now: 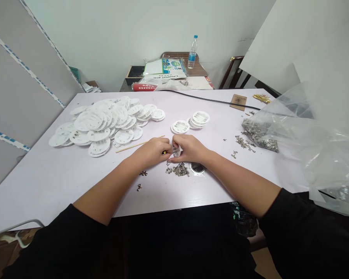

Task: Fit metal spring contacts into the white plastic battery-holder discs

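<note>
Over the front middle of the table, my right hand is closed around a white round plastic piece, held tilted up on its edge. My left hand is curled shut right beside it, touching or nearly touching the piece. A small yellow bit shows in the left fist; the rest is hidden by the fingers. Below the hands lies a small heap of shiny metal parts, with a dark round thing in a pale rim to its right. Past the hands sit short stacks of white discs.
A large pile of white discs covers the left back, with a thin wooden stick before it. At right, a clear plastic bag spills metal parts. A black cable crosses the back. A water bottle stands beyond.
</note>
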`<state>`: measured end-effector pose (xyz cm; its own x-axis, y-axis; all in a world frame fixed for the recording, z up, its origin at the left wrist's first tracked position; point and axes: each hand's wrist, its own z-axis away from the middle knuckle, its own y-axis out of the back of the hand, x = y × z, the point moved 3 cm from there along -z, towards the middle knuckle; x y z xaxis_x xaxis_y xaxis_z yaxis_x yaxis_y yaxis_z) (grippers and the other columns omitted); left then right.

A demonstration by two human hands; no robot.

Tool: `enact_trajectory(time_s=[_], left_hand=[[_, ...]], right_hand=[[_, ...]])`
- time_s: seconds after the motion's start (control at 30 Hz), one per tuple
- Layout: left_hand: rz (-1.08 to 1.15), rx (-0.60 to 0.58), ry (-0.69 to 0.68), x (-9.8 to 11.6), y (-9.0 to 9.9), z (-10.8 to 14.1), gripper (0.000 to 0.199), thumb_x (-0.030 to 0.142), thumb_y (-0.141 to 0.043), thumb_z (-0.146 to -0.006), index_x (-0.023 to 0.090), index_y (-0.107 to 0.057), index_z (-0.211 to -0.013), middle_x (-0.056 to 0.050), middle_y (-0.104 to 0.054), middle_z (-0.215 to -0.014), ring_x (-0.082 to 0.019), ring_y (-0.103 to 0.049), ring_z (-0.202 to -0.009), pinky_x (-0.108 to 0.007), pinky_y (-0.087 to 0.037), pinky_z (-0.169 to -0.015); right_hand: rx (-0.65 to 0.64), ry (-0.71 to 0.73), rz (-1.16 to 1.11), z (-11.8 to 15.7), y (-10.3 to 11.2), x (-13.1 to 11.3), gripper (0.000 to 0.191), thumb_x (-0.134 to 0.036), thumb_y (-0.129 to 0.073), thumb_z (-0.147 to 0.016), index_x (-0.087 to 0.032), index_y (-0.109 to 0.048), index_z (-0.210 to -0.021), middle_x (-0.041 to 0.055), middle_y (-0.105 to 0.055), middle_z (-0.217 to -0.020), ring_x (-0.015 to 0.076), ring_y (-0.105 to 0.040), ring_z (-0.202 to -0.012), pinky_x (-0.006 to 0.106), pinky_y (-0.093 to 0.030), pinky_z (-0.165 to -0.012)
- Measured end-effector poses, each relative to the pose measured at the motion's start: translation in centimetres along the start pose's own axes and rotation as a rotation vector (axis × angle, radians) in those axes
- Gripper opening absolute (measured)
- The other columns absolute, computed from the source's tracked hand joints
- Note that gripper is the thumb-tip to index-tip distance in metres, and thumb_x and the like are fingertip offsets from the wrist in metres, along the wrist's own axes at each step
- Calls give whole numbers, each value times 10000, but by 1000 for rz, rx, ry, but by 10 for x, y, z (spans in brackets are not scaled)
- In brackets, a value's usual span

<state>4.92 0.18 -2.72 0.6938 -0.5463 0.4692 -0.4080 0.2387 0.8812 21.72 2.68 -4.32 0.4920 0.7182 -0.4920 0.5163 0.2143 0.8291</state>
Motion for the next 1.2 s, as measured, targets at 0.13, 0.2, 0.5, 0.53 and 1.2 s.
enact_trajectory(time_s=[0.13,0.2,0.5,0.53,1.2], left_hand=[[-28,-17,31,6,1,1,189,163,-540,-856,130,-683,-737,-19,-684,-960,-28,-505,-798,-177,-346,-710],[-24,-23,27,9,1,1,202,169,-524,-867,130,-687,-753,-20,-686,-989,-35,-524,-834,-181,-359,-722],[-32,62,-25,0,8,2,172,258,-564,-884,174,-708,-846,-2,-691,-969,-41,-541,-837,-182,-367,-729],[-35,107,-41,-2,12,3,185,300,-568,-896,181,-708,-885,-6,-690,-949,-48,-545,-845,-186,-371,-736],[59,553,-420,11,32,16,75,173,-632,-869,160,-705,-871,-34,-649,-1015,14,-632,-870,-96,-532,-751]], right_hand=[[1,26,-11,-2,0,-1,578,-536,-837,-666,-152,-424,-796,-20,-508,-752,58,-347,-685,195,-261,-654],[3,32,-12,-2,0,-2,576,-524,-839,-667,-150,-416,-783,-17,-498,-748,57,-342,-684,195,-259,-655],[6,58,-43,-2,5,-5,415,-401,-751,-745,-157,-424,-823,-3,-545,-806,65,-400,-725,199,-302,-673],[25,54,-46,-2,6,-4,429,-435,-753,-751,-158,-436,-839,3,-558,-830,69,-415,-739,203,-315,-682],[284,-127,-757,1,17,-15,621,-445,-925,-529,-162,-565,-949,23,-617,-937,97,-549,-811,247,-435,-773]])
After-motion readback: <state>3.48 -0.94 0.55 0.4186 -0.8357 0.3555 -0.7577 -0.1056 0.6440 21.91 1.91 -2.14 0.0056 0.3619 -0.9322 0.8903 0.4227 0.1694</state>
